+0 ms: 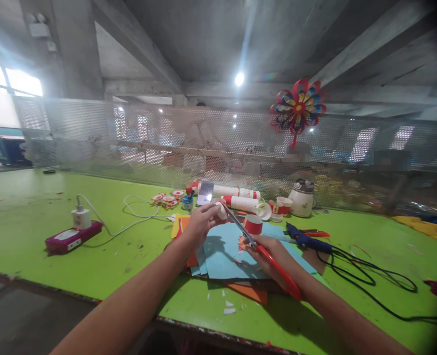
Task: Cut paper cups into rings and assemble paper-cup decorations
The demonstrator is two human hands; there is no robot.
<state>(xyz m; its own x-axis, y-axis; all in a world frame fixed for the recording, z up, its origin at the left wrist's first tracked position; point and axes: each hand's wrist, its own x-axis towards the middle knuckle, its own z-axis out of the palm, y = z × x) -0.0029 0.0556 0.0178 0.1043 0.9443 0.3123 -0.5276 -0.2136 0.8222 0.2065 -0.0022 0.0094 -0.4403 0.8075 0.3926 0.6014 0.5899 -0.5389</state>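
Observation:
My left hand (202,219) pinches a small white paper piece with a red edge (221,211), which looks like part of a paper cup. Red-handled scissors (279,270) are gripped in my right hand (272,254), their metal blades pointing up and left to the edge of that piece. Whether the blades bite into it I cannot tell. Beneath both hands lie light blue paper sheets (218,251) over orange ones. A red paper ring with a white inside (253,224) stands just beyond the blades.
A blue glue gun (307,240) with black cable lies to the right. Further back are a phone (205,193), white paper-cup tubes (240,203) and a kettle (301,198). A purple power strip (74,237) sits left. White scraps (229,311) lie near the front edge.

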